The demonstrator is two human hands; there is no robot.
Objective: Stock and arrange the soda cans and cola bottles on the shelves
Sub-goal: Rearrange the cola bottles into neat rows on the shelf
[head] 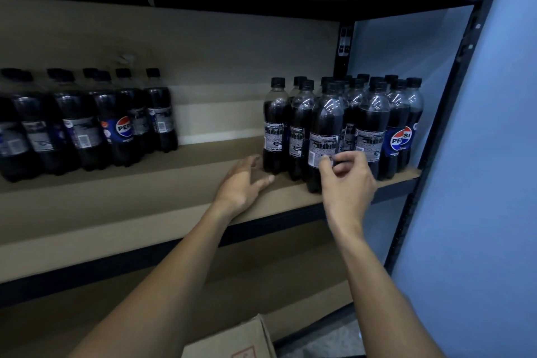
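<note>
Right hand (345, 174): fingers curled at front cola bottle (324, 131), right front edge of shelf (145, 206); grip, I cannot tell. Left hand (245, 180): flat, open, on shelf. I'd turn its logo outward, gently.

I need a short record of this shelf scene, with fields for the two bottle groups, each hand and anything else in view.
shelf board: brown, in a black metal frame
left group: cola bottles standing at the board's left end
right group: cola bottles standing at the right end, black caps on
left hand: open, resting on the board beside the right group
right hand: fingers curled at the front bottle label; grip unclear
cardboard box: below, partly in view
</note>
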